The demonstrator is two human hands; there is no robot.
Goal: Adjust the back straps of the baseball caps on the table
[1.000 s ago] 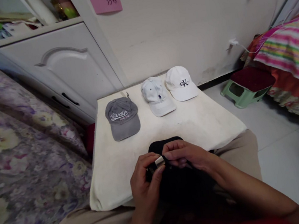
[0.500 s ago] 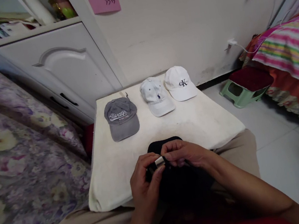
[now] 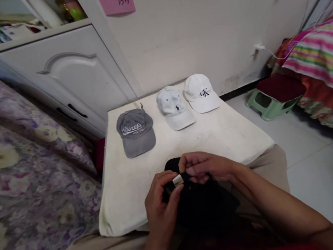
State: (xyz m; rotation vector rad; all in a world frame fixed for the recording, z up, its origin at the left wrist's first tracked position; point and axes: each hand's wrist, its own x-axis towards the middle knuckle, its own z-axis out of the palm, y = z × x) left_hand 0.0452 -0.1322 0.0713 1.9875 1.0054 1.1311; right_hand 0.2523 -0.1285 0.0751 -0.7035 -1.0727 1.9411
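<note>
A black cap (image 3: 203,205) rests near my lap at the table's front edge, its brim pointing away from me. My left hand (image 3: 161,199) pinches a shiny metal buckle (image 3: 177,180) on the cap's strap between thumb and fingers. Just right of the buckle, my right hand (image 3: 205,167) is closed on the black strap (image 3: 186,176). Much of the strap is hidden by my fingers. Beyond my hands lie a grey cap (image 3: 139,141) with white lettering, a pale cap (image 3: 181,118) with a small dark emblem, and a white cap (image 3: 205,104) with black letters.
The caps lie on a cream-covered table (image 3: 218,138) against the wall. A white cabinet (image 3: 66,85) and a floral curtain (image 3: 36,173) are at the left. On the right are a green stool (image 3: 266,108) with a dark red top and a bed with a striped cover (image 3: 328,55).
My right hand has shifted slightly right, away from the buckle, and more black strap shows between the two hands. My left hand keeps its place on the buckle.
</note>
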